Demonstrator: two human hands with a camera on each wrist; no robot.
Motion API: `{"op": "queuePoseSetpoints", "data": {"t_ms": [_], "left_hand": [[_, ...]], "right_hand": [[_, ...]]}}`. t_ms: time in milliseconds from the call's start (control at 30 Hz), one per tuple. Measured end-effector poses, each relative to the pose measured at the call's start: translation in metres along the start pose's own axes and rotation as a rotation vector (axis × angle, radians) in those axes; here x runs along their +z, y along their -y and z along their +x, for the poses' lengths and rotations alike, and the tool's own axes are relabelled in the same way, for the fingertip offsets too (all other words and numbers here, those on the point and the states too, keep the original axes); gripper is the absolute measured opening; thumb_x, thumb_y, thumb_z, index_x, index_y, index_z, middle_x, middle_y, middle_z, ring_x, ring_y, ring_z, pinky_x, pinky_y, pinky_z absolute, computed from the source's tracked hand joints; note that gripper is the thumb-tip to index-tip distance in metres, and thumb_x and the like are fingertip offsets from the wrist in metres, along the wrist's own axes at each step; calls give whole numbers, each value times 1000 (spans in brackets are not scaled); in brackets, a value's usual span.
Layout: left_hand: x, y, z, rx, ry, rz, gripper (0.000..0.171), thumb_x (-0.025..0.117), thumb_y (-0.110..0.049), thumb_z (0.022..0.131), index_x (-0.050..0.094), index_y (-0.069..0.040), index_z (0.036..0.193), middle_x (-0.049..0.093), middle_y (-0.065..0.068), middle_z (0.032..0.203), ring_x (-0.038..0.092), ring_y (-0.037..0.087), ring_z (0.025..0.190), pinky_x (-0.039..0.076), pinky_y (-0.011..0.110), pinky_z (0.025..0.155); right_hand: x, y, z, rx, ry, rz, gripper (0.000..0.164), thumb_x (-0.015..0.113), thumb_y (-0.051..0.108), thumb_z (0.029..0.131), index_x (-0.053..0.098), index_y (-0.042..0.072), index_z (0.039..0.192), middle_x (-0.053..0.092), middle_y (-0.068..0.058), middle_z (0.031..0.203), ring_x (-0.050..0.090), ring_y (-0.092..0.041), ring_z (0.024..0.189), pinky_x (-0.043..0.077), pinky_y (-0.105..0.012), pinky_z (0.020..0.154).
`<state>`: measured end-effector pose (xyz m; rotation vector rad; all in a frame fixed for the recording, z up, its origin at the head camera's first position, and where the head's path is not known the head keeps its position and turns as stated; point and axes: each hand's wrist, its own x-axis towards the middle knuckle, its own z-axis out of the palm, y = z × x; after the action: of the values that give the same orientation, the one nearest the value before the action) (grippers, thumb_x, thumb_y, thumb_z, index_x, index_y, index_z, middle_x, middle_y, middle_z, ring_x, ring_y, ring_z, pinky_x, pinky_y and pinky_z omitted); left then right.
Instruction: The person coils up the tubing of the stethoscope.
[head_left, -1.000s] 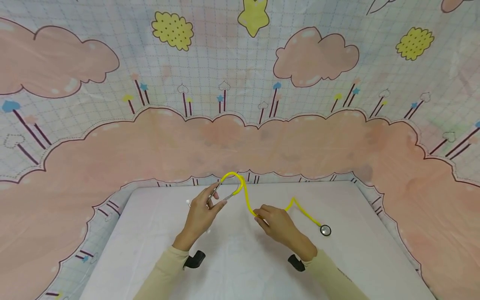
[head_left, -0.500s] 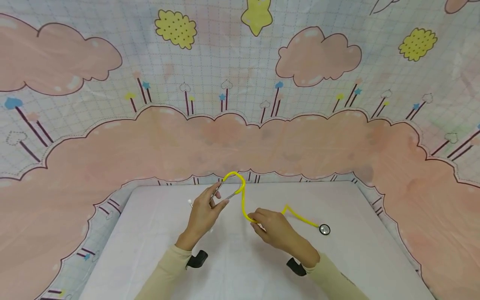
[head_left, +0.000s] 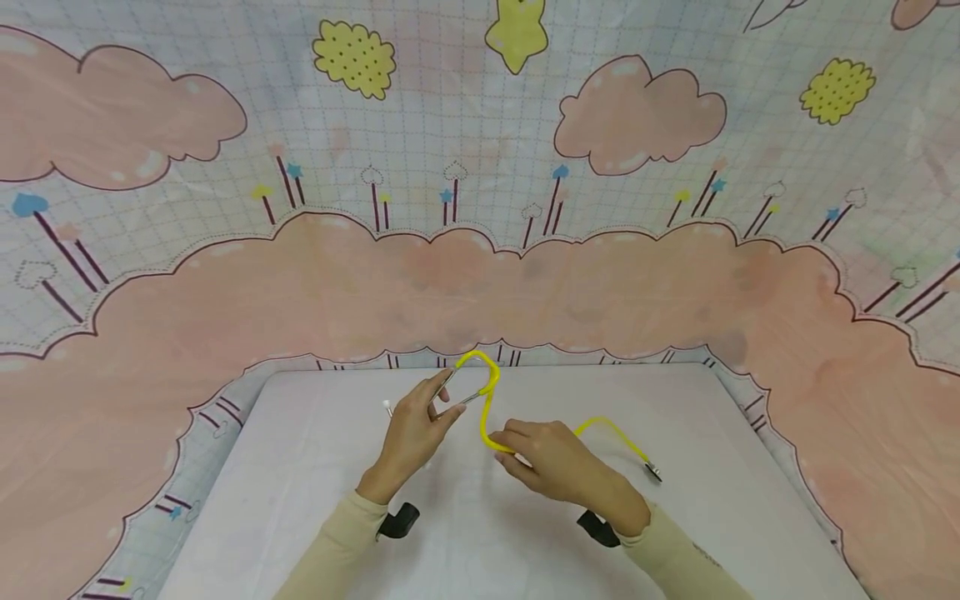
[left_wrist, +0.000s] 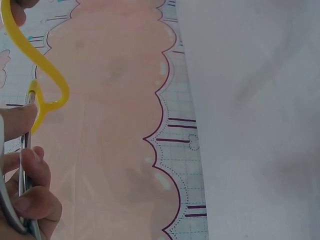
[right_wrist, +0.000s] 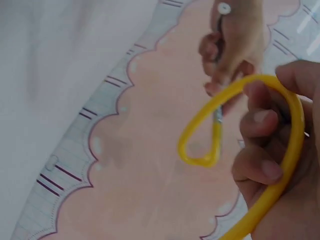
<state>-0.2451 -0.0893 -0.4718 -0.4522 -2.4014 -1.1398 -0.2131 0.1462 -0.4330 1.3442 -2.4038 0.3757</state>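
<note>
A stethoscope with yellow tubing (head_left: 486, 412) and metal ear tubes is held up between both hands over the table. My left hand (head_left: 411, 429) grips the ear tubes, its fingers curled about the metal in the left wrist view (left_wrist: 22, 170). A white ear tip (head_left: 387, 405) shows beside that hand. Lower and to the right, my right hand (head_left: 558, 462) pinches the yellow tubing between thumb and fingers; in the right wrist view the tubing (right_wrist: 292, 145) runs across the palm. Past this hand the tubing bends and ends at the chest piece (head_left: 653, 472), seen edge-on.
The white tabletop (head_left: 300, 500) spreads below both hands. Behind and around it hangs a patterned cloth (head_left: 480, 292) with clouds and stars. A black wrist device (head_left: 400, 521) sits under the left wrist, another (head_left: 598, 528) under the right.
Both hands have shifted slightly; the left moved a little right and down, the right somewhat lower. The chest piece has swung from facing the head camera to edge-on.
</note>
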Motion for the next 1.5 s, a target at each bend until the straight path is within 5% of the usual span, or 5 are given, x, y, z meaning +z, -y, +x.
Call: {"op": "queuePoseSetpoints", "data": {"t_ms": [333, 500, 767, 1200, 1500], "left_hand": [[-4, -4, -4, 35, 13, 21, 56, 80, -19, 83, 59, -11, 134, 61, -2, 92, 41, 1, 55, 38, 19, 47], [-6, -12, -8, 114, 58, 80, 55, 79, -21, 84, 59, -11, 135, 60, -5, 93, 38, -1, 55, 37, 17, 48], [-8, -12, -10, 207, 160, 121, 56, 79, -23, 84, 59, -14, 135, 59, -9, 92, 40, -2, 57, 39, 15, 52], [-12, -21, -13, 281, 338, 134, 55, 79, -25, 84, 59, -15, 135, 61, -8, 94, 43, 1, 62, 41, 15, 56], [-6, -21, -12, 335, 370, 92, 55, 80, -24, 83, 60, -15, 133, 60, -7, 94, 43, 0, 63, 42, 13, 57]], "right_hand": [[-26, 7, 4, -16, 126, 84, 18, 65, 17, 95, 71, 10, 110, 63, 7, 85, 49, 3, 61, 40, -8, 59], [-28, 8, 9, 1, 82, 65, 15, 69, 19, 93, 72, 11, 106, 68, 6, 91, 60, 0, 67, 47, -11, 64], [-26, -9, 16, -67, -48, 67, 12, 76, 18, 86, 71, 13, 96, 65, 8, 83, 58, -1, 65, 47, -12, 63], [-28, -27, 21, 17, -49, 102, 20, 77, 28, 83, 75, 14, 96, 65, 7, 82, 62, -4, 66, 47, -11, 60], [-28, -45, 22, 32, -59, 157, 18, 75, 22, 86, 76, 11, 100, 64, 6, 81, 53, -3, 64, 44, -12, 59]]}}
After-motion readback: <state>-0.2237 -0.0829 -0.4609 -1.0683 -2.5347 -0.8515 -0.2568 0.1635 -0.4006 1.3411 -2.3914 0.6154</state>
